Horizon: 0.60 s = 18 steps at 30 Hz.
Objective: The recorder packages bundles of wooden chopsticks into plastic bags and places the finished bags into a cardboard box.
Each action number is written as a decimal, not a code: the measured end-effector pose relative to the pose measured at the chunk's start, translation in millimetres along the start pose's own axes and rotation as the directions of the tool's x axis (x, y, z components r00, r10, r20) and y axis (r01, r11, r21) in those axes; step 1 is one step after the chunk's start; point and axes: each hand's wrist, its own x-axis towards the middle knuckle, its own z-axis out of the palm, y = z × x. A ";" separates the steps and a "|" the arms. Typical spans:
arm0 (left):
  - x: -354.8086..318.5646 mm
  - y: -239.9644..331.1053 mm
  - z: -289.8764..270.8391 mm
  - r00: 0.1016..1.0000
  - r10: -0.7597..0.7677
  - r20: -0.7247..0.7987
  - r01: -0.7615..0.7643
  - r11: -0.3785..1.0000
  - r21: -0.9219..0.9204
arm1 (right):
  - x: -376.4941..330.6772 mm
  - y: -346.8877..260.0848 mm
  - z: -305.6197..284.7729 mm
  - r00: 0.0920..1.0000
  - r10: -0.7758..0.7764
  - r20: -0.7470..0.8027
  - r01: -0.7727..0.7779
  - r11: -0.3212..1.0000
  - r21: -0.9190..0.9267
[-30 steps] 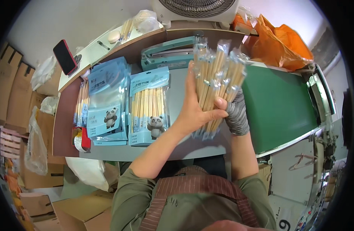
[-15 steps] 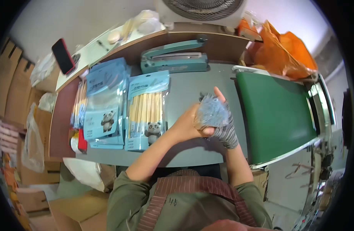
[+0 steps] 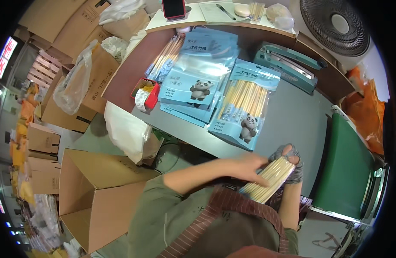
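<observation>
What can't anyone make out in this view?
In the head view:
Right hand: palm, hidden behind the chopsticks.
Lower pouches: their number, covered by the top pouch.
Phone: top, cut off by the upper edge.
Orange bag: right side, lost in the dark rim.

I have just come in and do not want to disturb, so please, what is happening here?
A person holds a bundle of chopsticks low, close to the body, at the near side of the table. The right hand, in a grey glove, grips one end; the bare left hand is against its side. On the table lie a bag filled with chopsticks, a pile of blue bags and a teal sealer.
</observation>
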 end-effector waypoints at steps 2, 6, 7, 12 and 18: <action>-40.1 -25.8 -43.7 0.941 0.179 -0.288 -0.142 0.979 0.144 | -1.1 -1.7 15.0 0.999 0.003 -0.051 0.000 0.999 0.051; -127.4 -95.0 -131.6 0.725 0.245 -0.643 0.528 0.402 0.748 | 4.4 1.7 32.7 0.994 0.002 -0.113 0.013 0.991 0.130; -140.7 -107.9 -143.1 0.729 0.216 -0.650 0.533 0.416 0.737 | 6.0 4.6 39.8 0.984 0.005 -0.180 0.019 0.991 0.132; -150.0 -138.6 -178.3 0.716 0.308 -0.626 0.365 0.599 0.713 | 17.5 10.7 44.3 0.979 0.038 -0.199 -0.032 0.999 0.036; -133.9 -152.6 -231.0 0.788 -0.289 -0.544 0.322 0.946 -0.037 | 23.0 19.7 48.6 0.968 0.049 -0.248 -0.049 0.999 0.007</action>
